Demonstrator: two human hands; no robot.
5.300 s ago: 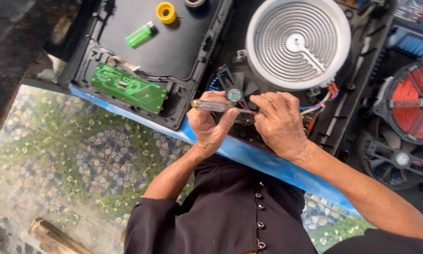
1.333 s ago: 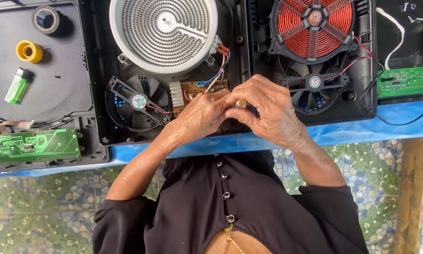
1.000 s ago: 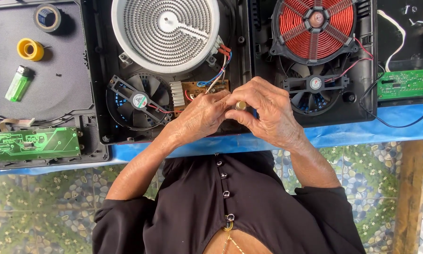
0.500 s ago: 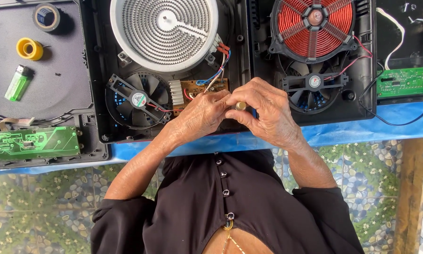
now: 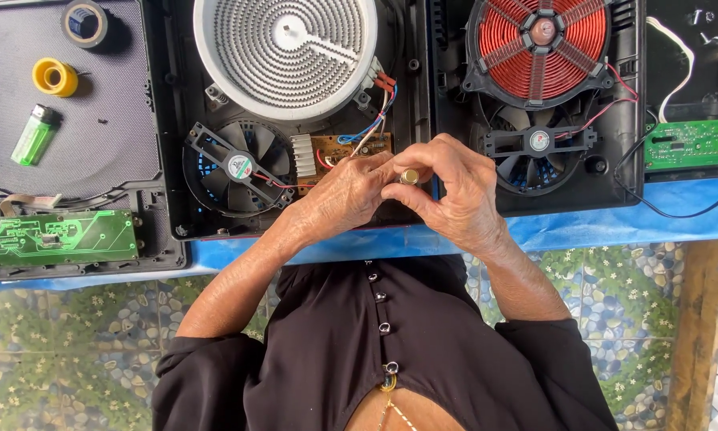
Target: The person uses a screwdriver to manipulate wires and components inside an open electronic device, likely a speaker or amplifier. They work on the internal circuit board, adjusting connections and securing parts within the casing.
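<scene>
Pinching the brass part [image 5: 409, 175] between both hands — left hand [image 5: 351, 195], right hand [image 5: 455, 195] — you steady it over the board [image 5: 351, 149].

Single head view, looking steeply down over own torso, close above open cooker [image 5: 295, 120] on bench.

A green lighter [image 5: 33, 136], yellow tape roll [image 5: 55, 77] and green circuit board [image 5: 62, 236] lie left.

Brass-coloured piece [image 5: 409, 175] mostly hidden — fingers [image 5: 423, 160] cover it (shape unclear).
</scene>
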